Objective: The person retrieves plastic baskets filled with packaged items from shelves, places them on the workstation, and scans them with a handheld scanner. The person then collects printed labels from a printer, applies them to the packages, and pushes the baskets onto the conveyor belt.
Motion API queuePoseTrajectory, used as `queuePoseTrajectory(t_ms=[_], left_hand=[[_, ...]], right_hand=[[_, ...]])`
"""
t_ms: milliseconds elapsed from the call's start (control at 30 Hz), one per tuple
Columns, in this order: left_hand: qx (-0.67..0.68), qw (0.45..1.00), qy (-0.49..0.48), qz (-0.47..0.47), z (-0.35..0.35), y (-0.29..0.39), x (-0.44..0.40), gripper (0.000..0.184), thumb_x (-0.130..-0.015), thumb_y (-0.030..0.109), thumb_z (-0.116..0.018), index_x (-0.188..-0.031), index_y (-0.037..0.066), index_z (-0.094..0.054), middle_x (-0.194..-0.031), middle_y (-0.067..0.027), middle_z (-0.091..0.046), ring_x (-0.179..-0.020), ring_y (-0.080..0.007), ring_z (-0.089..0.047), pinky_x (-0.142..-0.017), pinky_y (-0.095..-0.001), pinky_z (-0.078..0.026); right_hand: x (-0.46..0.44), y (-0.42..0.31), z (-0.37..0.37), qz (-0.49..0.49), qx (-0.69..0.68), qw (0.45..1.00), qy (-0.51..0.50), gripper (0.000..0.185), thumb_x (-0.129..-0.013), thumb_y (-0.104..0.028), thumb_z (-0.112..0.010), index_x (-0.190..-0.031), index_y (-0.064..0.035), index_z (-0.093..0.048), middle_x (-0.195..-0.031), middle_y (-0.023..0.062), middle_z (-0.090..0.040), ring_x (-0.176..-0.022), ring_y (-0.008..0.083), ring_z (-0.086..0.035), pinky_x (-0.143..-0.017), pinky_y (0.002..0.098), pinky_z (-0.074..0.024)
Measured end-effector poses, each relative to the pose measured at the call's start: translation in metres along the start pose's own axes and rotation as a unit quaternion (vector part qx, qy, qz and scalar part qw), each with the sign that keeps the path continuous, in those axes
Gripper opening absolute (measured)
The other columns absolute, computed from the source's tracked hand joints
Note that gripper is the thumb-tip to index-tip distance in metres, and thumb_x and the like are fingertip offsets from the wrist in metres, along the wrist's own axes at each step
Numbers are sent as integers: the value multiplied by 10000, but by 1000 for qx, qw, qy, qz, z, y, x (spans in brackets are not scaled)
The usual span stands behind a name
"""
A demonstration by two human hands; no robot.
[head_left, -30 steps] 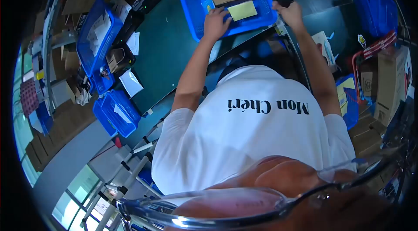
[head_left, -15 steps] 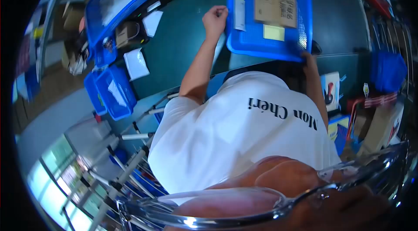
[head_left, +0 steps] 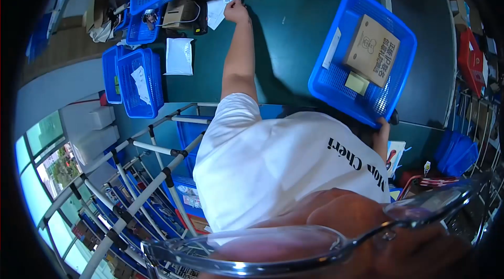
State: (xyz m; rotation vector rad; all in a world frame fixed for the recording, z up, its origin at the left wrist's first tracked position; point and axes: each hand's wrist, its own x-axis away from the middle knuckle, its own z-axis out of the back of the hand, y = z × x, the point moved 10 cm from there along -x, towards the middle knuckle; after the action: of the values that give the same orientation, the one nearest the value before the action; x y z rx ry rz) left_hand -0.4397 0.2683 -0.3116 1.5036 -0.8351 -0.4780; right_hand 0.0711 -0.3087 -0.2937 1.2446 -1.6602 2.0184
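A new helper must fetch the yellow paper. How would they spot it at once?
At the green table, find the blue basket by the right hand. Inside, next to a brown box with black print, lies the yellow paper. Its colour sets it apart from box and white strip.

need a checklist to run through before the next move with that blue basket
1. Brown box inside the blue basket: ok
2. Yellow paper in the basket: ok
3. Right hand firmly gripping the basket: cannot tell
4. Left hand beside the white paper: ok
5. White paper pinched in the fingers: cannot tell
6. Both hands at the basket: not ok, left is away from it
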Motion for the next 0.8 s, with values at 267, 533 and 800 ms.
queuePoseTrajectory(t_ms=[267, 533, 800], left_hand=[[-179, 971, -6, -160, -39, 6, -36, 145, -629, 43, -732, -711, -54, -664, -686, -144, -649, -616, -246, -621, -608, -354, -504], [-280, 925, 2, -257, -7, 16, -73, 733, -627, 260, -848, -1195, -58, -510, -1051, -215, -553, -969, -356, -553, -898, -418, -442], [-137, 867, -474, 64, 24, 45, -46, 624, -754, -89, -717, -1325, 28, -493, -936, -67, -714, -860, -116, -656, -790, -228, -495]], right_hand=[[-16, 9, 20, 6, 31, 999, 16, 408, -615, 2, -559, -1022, 19, -587, -950, 103, -622, -864, 258, -604, -780, 345, -513], [-4, 5, 11, 2, 15, 1000, 24, 434, -613, -17, -569, -1046, -3, -574, -950, 97, -616, -867, 270, -606, -804, 358, -523], [-3, 3, 10, -4, 30, 999, 21, 404, -626, -31, -599, -1028, -1, -565, -967, 104, -619, -872, 272, -604, -784, 362, -519]])
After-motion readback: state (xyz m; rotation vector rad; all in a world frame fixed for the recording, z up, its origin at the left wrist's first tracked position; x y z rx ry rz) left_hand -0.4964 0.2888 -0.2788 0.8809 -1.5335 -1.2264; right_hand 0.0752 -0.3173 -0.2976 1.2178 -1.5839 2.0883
